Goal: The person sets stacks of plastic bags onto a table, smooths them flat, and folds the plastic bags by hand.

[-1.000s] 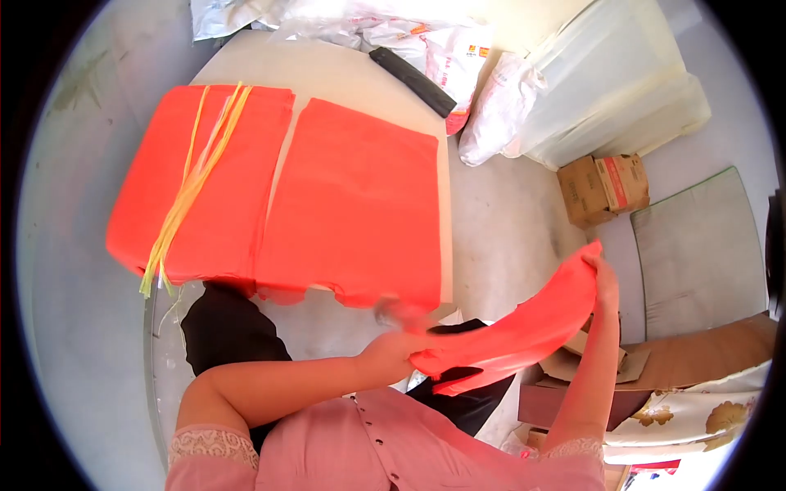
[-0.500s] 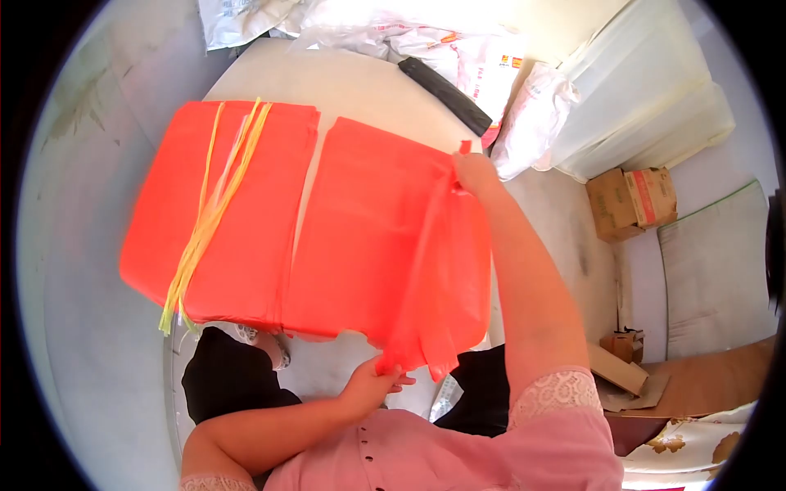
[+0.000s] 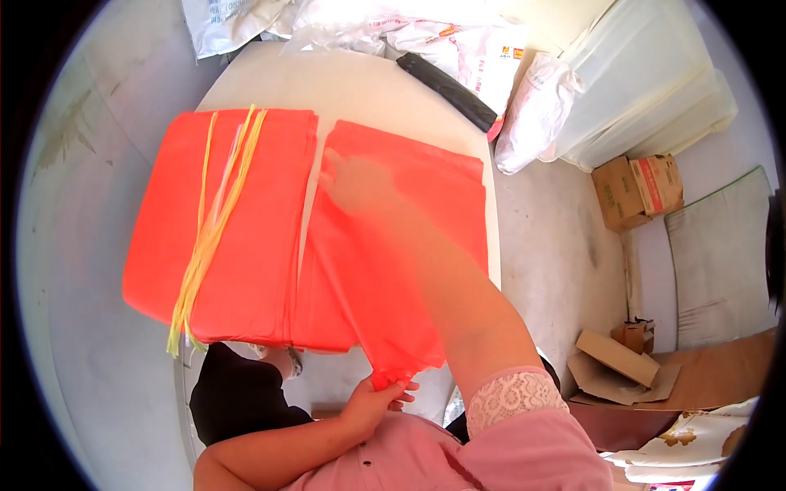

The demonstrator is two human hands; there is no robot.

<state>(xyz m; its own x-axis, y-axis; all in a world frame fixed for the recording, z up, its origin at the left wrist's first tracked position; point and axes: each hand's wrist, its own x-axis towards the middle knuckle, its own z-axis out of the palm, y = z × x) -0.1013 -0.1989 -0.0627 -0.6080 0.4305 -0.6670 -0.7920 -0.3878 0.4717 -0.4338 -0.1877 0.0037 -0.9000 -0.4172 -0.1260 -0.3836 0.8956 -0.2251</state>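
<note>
A gathered end of a red plastic bag point(image 3: 385, 311) is pinched in my left hand point(image 3: 372, 405), close to my body at the near edge of the table. My right hand point(image 3: 356, 182), smeared by motion, is over the upper left part of the same red sheet; its grip does not show clearly. Left of a narrow gap lies a thick stack of red plastic bags point(image 3: 172, 213). Across that stack rests a bundle of yellow ties point(image 3: 214, 237), with a paler strand among them.
The pale table point(image 3: 262, 78) has a black roll point(image 3: 446, 90) at its far right. White printed sacks point(image 3: 426, 41) line the back. On the floor at right stand a cardboard box point(image 3: 622, 196) and an opened carton point(image 3: 614, 368). A wall point(image 3: 90, 204) runs along the left.
My right hand has moved left from the sheet's far right corner to its upper left part. The red plastic at my left hand is now bunched more tightly.
</note>
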